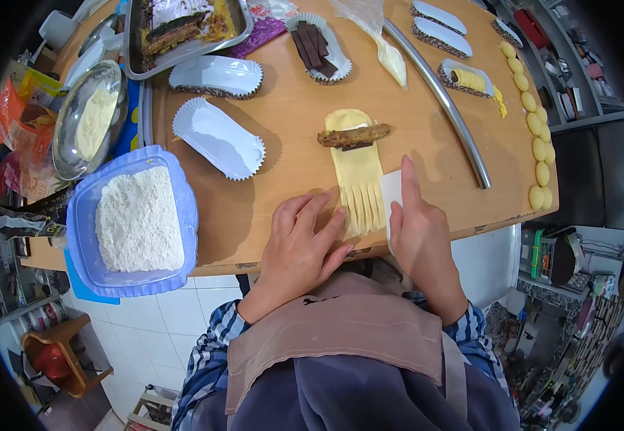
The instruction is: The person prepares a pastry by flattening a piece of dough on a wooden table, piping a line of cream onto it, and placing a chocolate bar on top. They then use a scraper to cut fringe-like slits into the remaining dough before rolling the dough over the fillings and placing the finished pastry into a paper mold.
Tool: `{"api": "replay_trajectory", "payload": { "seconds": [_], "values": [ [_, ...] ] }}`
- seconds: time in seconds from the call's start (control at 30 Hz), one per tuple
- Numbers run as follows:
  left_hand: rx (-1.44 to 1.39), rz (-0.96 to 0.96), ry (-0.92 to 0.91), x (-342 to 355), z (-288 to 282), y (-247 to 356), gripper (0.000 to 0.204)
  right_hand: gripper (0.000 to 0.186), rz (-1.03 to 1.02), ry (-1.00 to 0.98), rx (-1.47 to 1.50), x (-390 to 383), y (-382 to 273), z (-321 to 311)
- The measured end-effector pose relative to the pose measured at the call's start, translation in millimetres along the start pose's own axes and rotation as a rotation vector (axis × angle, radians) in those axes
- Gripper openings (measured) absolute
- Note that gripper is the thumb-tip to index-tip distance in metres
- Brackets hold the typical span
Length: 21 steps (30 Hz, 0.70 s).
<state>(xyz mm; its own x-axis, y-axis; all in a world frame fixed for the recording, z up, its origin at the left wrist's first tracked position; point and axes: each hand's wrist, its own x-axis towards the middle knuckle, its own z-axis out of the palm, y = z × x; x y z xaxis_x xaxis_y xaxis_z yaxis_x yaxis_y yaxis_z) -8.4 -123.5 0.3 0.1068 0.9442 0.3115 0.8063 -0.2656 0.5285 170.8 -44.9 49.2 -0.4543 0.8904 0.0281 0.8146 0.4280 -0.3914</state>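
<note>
A long flat piece of pale dough (356,169) lies in front of me, its near half cut into several narrow strips. Across its far half rests a browned, banana-like filling piece (355,136), with a dark chocolate stick (357,147) partly showing under it. My right hand (421,237) grips a thin white dough scraper (392,200), index finger stretched along it, at the right edge of the strips. Fingers apart, my left hand (303,241) rests at the left side of the strips, fingertips at or near the dough; it holds nothing.
At left are a blue tub of flour (140,219) and a metal bowl (64,144). Paper cases (219,136), one with chocolate sticks (313,47), and a metal tray (183,63) stand farther back. A metal rod (445,104) and dough balls (542,172) lie right.
</note>
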Motion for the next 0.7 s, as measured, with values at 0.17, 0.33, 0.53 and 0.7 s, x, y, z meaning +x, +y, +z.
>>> {"api": "replay_trajectory", "payload": {
  "seconds": [0.17,0.33,0.53,0.7],
  "values": [
    [0.001,0.002,-0.006,2.7,0.4,-0.2,0.05,0.072,-0.001,-0.046,-0.06,3.3,2.7,-3.5],
    [0.007,0.006,0.003,1.2,1.6,-0.7,0.05,0.066,0.03,-0.001,0.022,-1.8,0.4,-1.9],
    [0.0,0.012,0.006,3.2,0.0,1.6,0.048,0.066,0.013,0.013,0.029,0.1,2.2,2.2],
    [-0.002,0.003,0.009,2.9,1.6,2.5,0.048,0.069,0.032,-0.027,-0.005,0.0,2.7,-2.2]
  ]
}}
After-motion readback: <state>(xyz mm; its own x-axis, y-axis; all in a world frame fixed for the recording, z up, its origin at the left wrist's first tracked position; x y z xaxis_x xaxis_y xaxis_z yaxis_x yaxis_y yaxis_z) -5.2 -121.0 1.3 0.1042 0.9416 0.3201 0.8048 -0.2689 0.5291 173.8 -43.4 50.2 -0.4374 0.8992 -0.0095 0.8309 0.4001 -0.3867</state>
